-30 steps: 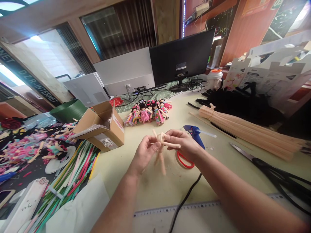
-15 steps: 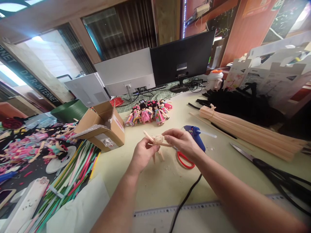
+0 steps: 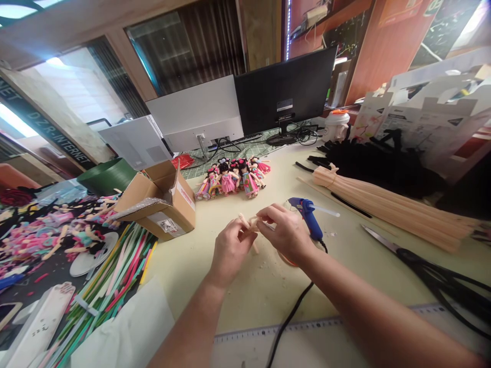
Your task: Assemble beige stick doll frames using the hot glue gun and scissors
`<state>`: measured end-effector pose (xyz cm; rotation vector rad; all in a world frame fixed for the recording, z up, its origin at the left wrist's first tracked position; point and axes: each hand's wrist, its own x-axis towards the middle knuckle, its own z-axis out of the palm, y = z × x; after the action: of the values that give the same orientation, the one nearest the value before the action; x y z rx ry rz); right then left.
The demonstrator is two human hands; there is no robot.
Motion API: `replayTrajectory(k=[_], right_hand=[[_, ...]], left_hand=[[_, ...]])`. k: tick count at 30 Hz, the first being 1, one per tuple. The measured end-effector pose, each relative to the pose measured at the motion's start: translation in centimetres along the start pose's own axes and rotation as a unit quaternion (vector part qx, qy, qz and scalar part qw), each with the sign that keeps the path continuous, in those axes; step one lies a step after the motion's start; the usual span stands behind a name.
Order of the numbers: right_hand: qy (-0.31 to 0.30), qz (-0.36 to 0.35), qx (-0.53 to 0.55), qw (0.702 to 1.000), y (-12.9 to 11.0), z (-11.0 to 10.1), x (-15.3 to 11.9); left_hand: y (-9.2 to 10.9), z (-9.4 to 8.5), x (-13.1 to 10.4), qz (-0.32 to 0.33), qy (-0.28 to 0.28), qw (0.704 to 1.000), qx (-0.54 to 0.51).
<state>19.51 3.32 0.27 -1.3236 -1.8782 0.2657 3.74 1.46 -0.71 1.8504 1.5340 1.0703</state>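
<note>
At the frame's centre, the left hand [image 3: 229, 248] and right hand [image 3: 287, 231] both pinch a small cream piece [image 3: 253, 224], whose curled part could spring loose if either grip slackens.

Pale tabletop [image 3: 184, 286] spread across foreground. White monitor [image 3: 195, 110] and black monitor [image 3: 286, 87] stood side by side at far edge, backs turned to camera. Behind them, wooden framing [image 3: 119, 56] set around dark ribbed panel [image 3: 213, 41]. Dark strip [image 3: 57, 137] lettered "DZR-INTERNET" slanted at left, bright pane [image 3: 72, 87] seen beyond. Vertical light strip [image 3: 288, 30] lit beside cluttered shelf [image 3: 343, 18]. Reddish panel [image 3: 395, 48] placed at right. Glare cast at upper left.
</note>
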Motion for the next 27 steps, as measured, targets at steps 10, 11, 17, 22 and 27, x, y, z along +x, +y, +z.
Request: replayTrajectory(k=[10,11,17,22,27], right_hand=[[0.027,-0.023,-0.022,0.999,0.2,0.5,-0.4],[0.024,-0.02,-0.019,0.999,0.1,0.4,-0.4],[-0.009,0.002,0.063,0.998,-0.3,0.1,-0.1],[-0.003,0.04,0.126,0.991,-0.2,-0.4,0.4],[-0.047,0.089,0.157,0.982,-0.2,-0.9,0.9]], left_hand=[[0.9,0.5,-0.4,-0.017,-0.007,1.0,-0.025],[0.9,0.5,-0.4,-0.03,-0.011,0.999,-0.037],[-0.1,0.5,0.4,-0.131,-0.022,0.976,-0.172],[-1.3,0.2,1.0,-0.144,-0.049,0.95,-0.272],[-1.0,0.1,0.8,-0.157,-0.084,0.912,-0.369]])
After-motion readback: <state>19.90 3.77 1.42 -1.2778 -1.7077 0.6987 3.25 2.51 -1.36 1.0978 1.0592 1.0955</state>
